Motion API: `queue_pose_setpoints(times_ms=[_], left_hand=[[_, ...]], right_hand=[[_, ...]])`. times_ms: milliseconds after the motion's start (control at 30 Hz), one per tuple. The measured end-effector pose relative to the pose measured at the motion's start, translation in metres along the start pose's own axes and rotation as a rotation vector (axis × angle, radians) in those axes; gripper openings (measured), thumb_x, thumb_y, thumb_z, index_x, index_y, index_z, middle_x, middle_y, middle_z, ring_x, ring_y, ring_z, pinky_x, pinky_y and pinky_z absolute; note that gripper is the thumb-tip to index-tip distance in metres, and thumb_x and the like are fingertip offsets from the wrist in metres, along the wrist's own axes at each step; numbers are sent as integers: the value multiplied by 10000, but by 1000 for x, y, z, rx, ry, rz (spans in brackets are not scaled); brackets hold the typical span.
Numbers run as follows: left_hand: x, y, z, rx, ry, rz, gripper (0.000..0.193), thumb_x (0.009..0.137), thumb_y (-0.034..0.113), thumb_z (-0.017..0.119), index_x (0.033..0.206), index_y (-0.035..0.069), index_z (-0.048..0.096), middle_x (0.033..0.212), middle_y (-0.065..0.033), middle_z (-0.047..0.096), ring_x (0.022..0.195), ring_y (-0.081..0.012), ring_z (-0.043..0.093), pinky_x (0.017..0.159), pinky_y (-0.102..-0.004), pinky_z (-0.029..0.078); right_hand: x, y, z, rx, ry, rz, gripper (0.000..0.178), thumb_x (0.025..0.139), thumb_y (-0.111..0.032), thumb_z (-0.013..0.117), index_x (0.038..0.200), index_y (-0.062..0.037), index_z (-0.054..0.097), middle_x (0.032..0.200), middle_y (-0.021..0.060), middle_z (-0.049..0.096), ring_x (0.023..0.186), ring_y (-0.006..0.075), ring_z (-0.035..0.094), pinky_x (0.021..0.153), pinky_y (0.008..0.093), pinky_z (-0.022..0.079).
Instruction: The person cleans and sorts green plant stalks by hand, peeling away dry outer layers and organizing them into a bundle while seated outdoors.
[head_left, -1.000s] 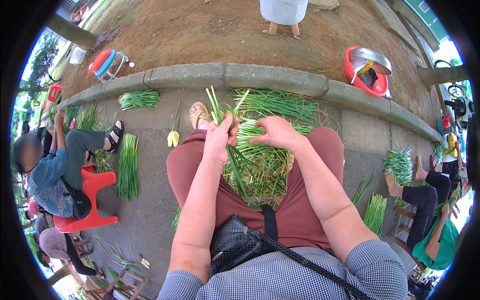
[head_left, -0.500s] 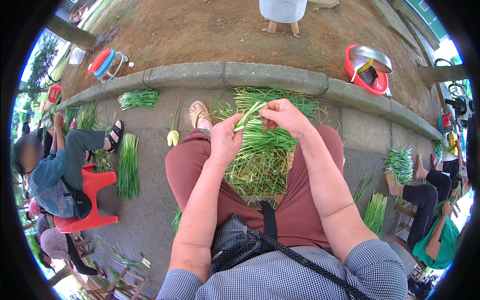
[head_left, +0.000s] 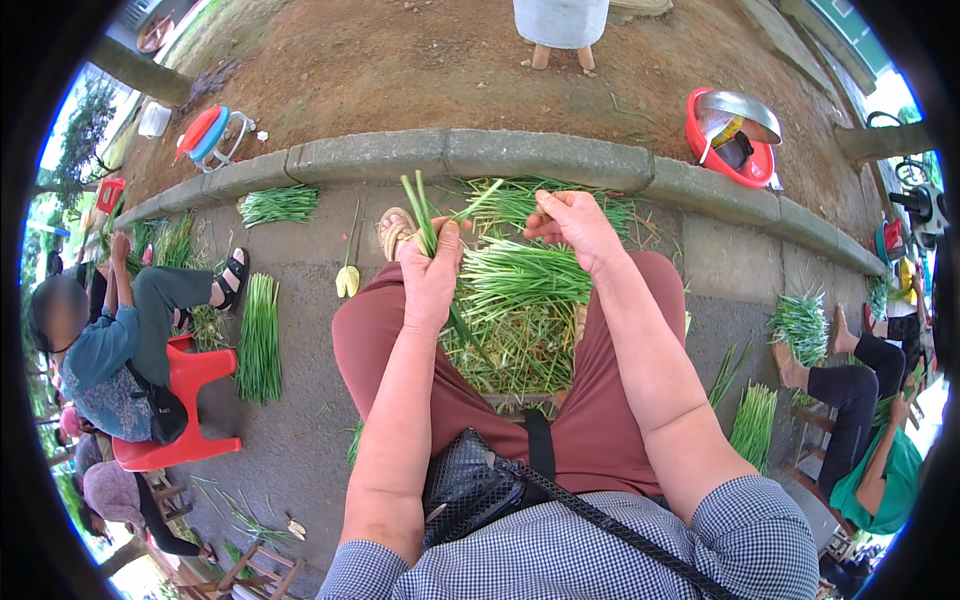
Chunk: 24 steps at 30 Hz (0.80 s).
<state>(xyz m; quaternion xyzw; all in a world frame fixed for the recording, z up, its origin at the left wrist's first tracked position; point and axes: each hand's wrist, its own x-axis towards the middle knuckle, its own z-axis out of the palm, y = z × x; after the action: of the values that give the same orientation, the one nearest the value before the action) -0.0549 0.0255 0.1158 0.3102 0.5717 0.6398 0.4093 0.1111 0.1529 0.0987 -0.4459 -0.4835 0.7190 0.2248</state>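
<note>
Head view: a few green stalks [head_left: 423, 215] stand in the left hand [head_left: 432, 268], its fingers clamped round them, tips pointing up and away, leaves trailing down below the fist. To their right, apart from the stalks, the right hand [head_left: 580, 230] hangs with its fingers curled; whether they pinch anything, I cannot tell.

Beneath and between the hands lies a pile [head_left: 525, 275] of pale-ended stalks, with loose trimmings [head_left: 515, 350] on its near side, between the knees. Beyond the pile, more greens [head_left: 590, 212] spread close to the stone curb [head_left: 545, 160]. A tan sandal [head_left: 393, 237] shows just beyond the left knee.

Further left, a long bundle [head_left: 258, 345] lies on the pavement, beside a person in teal [head_left: 103, 350] on a red chair [head_left: 190, 372]. On the right, another bundle [head_left: 752, 425] lies near a person in green [head_left: 875, 495]. Past the curb, a red basin [head_left: 697, 142] holds a metal lid [head_left: 742, 112], tilted.
</note>
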Motion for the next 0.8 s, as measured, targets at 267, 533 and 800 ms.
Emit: queue_pose_setpoints(times_ms=[267,533,800], left_hand=[[2,-5,-9,-366,-23,-248,260,935,288,507,952,44,592,580,53,405,457,-31,290,423,-192,233],[-5,-11,-1,-380,-260,-455,254,925,290,523,955,49,597,591,35,443,441,-45,308,418,-199,243],[-8,-11,6,-329,-314,-486,323,946,285,472,1094,13,562,799,-64,608,661,-146,593,579,-267,481]], right_hand=[[-13,22,28,-1131,44,-650,690,735,-429,706,1244,-25,473,1169,160,551,907,259,596,852,318,455],[-6,3,40,106,-318,-328,399,941,-310,480,1227,-33,502,1026,61,596,896,122,560,775,262,440],[-13,-7,32,683,-212,-318,307,969,-321,399,985,-52,545,629,-30,440,517,82,368,503,228,346]])
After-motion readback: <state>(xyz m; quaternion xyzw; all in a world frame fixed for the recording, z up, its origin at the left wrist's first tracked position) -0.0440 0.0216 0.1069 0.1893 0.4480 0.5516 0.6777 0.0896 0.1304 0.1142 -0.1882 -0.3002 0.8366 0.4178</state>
